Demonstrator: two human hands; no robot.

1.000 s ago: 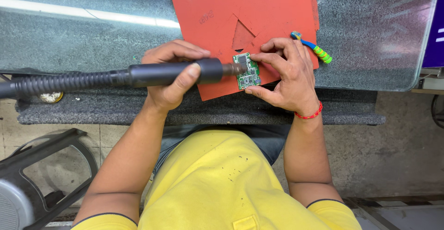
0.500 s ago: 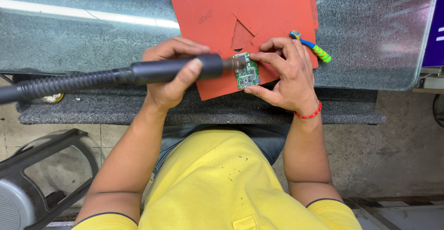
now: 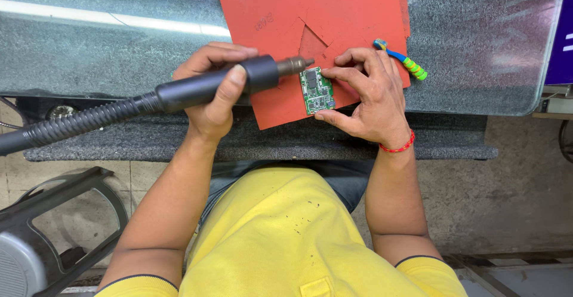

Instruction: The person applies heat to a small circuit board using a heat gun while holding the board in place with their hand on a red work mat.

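My left hand point(image 3: 212, 88) grips a black hot-air tool point(image 3: 203, 87) whose metal nozzle points right at the top corner of a small green circuit board point(image 3: 316, 90). The board lies on a red mat point(image 3: 322, 16) near its front edge. My right hand point(image 3: 367, 97) pinches the board between thumb and fingers along its right side. A ribbed black hose point(image 3: 71, 124) trails from the tool to the left.
A blue and green toothbrush point(image 3: 401, 59) lies beyond my right hand at the mat's right edge. The mat rests on a glass-topped counter point(image 3: 489, 28). A dark chair frame point(image 3: 54, 225) stands at lower left on the tiled floor.
The tool's nozzle has shifted up from over the board's middle to its top corner. My right hand still holds the board in the same place.
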